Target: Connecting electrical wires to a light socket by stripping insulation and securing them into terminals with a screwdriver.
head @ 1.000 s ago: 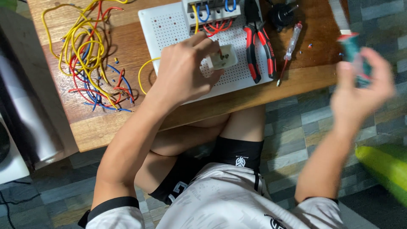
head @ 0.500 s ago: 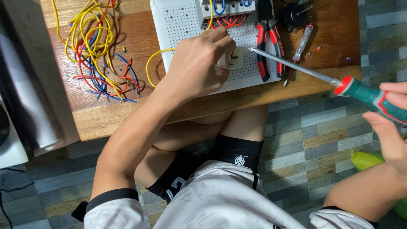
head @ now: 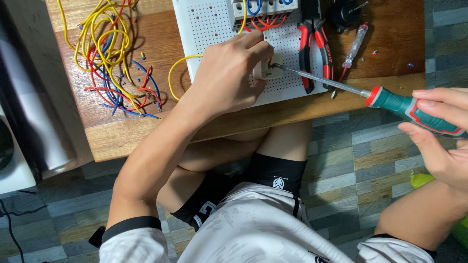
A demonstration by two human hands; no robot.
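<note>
- Our left hand (head: 229,78) rests on the white perforated board (head: 209,29), its fingers curled and pinching a small white socket part (head: 267,70) against the board.
- Our right hand (head: 438,131) grips the green handle of a long screwdriver (head: 390,102), thumb and fingers closed round it.
- A second ago that hand was off to the side with the tool raised; half a second ago the shaft had swung in; now its tip touches the white part just beyond our left fingertips. We judge the tool is seated for turning a screw.
- Beyond the left hand sit red-handled pliers (head: 314,48) and a small tester screwdriver (head: 353,46); to its left lies a tangle of coloured wires (head: 107,58) on the wooden table (head: 146,131).
</note>
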